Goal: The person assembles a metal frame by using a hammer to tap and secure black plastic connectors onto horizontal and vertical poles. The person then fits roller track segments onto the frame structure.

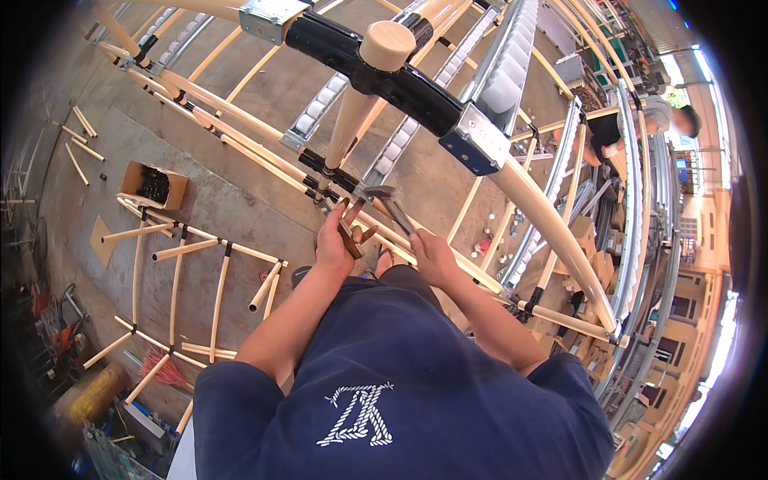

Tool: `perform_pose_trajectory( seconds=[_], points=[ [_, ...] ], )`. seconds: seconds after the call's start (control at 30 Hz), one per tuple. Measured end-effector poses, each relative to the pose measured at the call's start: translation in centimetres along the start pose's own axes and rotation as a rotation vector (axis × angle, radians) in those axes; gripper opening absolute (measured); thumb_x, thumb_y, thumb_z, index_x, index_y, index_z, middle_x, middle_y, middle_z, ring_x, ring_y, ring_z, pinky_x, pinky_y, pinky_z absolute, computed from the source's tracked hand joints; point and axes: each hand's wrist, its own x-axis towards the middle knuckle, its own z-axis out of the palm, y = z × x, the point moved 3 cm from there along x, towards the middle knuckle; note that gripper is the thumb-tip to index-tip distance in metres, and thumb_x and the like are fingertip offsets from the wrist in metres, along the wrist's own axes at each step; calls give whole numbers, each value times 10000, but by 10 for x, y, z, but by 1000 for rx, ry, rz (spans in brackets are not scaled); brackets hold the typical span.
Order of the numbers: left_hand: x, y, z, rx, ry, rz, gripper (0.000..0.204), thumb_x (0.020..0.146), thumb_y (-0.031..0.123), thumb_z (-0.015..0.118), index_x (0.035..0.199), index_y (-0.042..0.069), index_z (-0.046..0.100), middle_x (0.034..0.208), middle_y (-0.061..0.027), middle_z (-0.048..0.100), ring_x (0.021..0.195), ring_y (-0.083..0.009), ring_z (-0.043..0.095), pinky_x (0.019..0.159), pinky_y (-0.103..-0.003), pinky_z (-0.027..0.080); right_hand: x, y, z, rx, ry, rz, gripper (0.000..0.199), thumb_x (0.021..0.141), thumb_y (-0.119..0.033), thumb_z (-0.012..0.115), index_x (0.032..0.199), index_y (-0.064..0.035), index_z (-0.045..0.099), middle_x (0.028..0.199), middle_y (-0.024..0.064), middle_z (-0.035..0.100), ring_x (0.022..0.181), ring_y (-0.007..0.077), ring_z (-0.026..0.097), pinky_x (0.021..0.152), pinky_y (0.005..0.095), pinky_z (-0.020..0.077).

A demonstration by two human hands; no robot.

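My right hand (434,258) is closed around the handle of a hammer (394,210). The hammer's head is close to a black pipe joint (346,182) on the cream pipe rack. My left hand (334,244) is just below that joint, closed on a short, flat, brownish bar (350,240) whose exact kind I cannot make out. Some of its fingers stick out past the bar. Above both hands, an upright cream pipe (348,132) with a round end cap (387,46) passes through a thick black joint (328,44).
Roller tracks with white wheels (506,84) run across the rack. On the left floor are an open cardboard box (174,192) of black parts, loose pipes (78,162) and a smaller pipe frame (176,276). Another person (608,136) is at the right, beyond the rack.
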Motion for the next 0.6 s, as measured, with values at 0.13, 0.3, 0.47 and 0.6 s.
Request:
perform_pose_trajectory(
  seconds=[0.13, 0.3, 0.47, 0.6],
  points=[
    [0, 10, 0, 77, 4, 0, 319, 1010, 264, 533, 1259, 73, 477, 1232, -142, 620, 493, -127, 462, 854, -470, 594, 5, -22, -3, -58, -94, 96, 330, 1042, -281, 468, 957, 24, 558, 820, 279, 625, 814, 496, 602, 729, 525, 453],
    [5, 23, -11, 166, 113, 93, 409, 969, 342, 569, 1305, 110, 541, 1274, -104, 628, 504, -111, 451, 886, -425, 555, -18, 5, 21, 47, 72, -4, 301, 1049, -252, 444, 937, 10, 542, 806, 280, 608, 801, 489, 585, 727, 518, 444],
    [1, 39, -38, 149, 237, 163, 329, 979, 331, 574, 1244, 143, 623, 1143, -15, 620, 644, -107, 492, 723, -346, 540, -20, 17, 31, 108, 24, 63, 312, 1048, -262, 453, 921, 12, 531, 793, 289, 590, 785, 489, 574, 710, 525, 431],
    [-11, 47, -60, 131, 392, 224, 235, 949, 342, 629, 1094, 157, 647, 888, 37, 505, 687, -109, 475, 674, -327, 472, -15, 29, 28, 75, 24, 27, 326, 1054, -286, 456, 896, -16, 546, 750, 209, 586, 724, 385, 584, 679, 465, 453]
  ],
)
